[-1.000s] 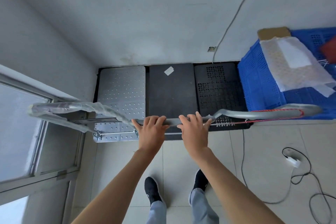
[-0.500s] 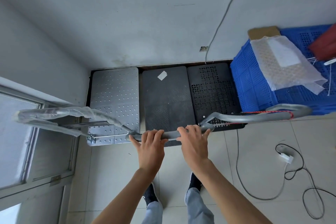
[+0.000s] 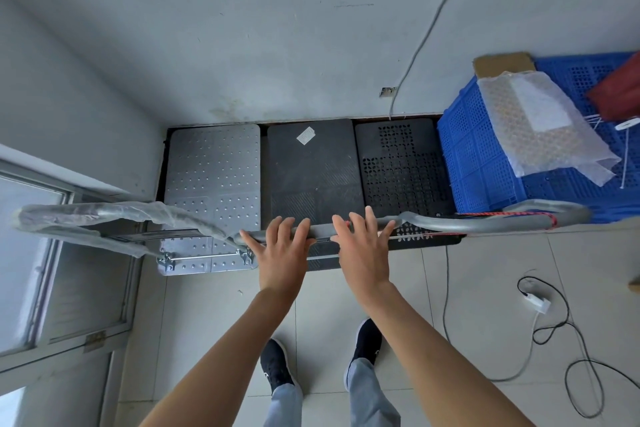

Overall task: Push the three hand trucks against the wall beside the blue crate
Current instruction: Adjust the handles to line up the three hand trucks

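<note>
Three hand trucks stand side by side with their far ends at the wall (image 3: 277,45): a silver studded one (image 3: 211,177) on the left, a black one (image 3: 311,170) in the middle, a black perforated one (image 3: 398,166) on the right. The perforated one touches the blue crate (image 3: 478,163). My left hand (image 3: 280,253) and my right hand (image 3: 360,250) lie over the middle truck's grey handle bar (image 3: 321,229), fingers straight and spread, not gripping it.
The left handle (image 3: 104,215) is wrapped in plastic; the right handle (image 3: 485,222) carries a red cord. Bubble wrap (image 3: 540,125) lies on the crate. A window frame (image 3: 52,253) is at the left. A charger with cable (image 3: 536,303) lies on the floor tiles to the right.
Both hands were curled around the middle handle bar; now the fingers have straightened and loosened from it. The trucks stay against the wall.
</note>
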`<state>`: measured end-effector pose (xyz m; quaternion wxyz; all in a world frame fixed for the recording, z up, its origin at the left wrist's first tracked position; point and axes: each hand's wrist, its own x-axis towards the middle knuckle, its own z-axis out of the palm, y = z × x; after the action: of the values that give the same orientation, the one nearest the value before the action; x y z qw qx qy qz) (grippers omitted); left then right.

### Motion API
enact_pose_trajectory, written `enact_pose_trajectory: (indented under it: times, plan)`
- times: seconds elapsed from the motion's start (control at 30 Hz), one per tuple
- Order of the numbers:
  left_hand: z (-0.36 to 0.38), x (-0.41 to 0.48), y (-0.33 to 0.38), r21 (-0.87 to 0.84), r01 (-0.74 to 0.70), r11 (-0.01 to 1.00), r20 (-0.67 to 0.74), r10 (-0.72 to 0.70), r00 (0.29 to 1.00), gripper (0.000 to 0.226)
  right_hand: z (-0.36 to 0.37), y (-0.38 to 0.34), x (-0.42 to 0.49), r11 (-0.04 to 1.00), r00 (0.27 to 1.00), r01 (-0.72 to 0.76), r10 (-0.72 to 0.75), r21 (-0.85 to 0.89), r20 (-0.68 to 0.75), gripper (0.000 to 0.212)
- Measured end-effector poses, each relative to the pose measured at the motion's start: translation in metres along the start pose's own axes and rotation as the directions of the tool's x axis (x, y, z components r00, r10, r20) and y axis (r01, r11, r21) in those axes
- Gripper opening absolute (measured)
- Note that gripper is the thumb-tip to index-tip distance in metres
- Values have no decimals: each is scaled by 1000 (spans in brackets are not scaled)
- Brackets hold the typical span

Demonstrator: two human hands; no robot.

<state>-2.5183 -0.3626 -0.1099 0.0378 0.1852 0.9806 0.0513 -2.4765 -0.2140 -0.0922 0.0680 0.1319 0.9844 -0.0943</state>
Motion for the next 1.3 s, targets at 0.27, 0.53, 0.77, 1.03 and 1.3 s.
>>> enact_pose_trajectory:
  times: [0.27,0.53,0.77,1.03,1.3]
  plan:
    - [-5,-4,2,-9,3,1000,60,-3,998,34,2,4,-4,999,1000,16,-16,38,2,40]
    - [-23,-12,26,-37,65,997,179,-57,982,43,-9,28,-26,995,999,28,-26,97,-30,49]
    - [-44,6,149,-197,-47,979,241,95,966,45,-42,136,-30,993,993,-93,98,69,-66,51]
    - [-49,25,247,-385,-242,890,256,355,899,43,-69,218,-25,977,976,-210,211,28,-51,58]
    - [-38,45,304,-421,-138,896,365,307,879,47,-62,286,-25,981,982,-189,189,-43,-6,53]
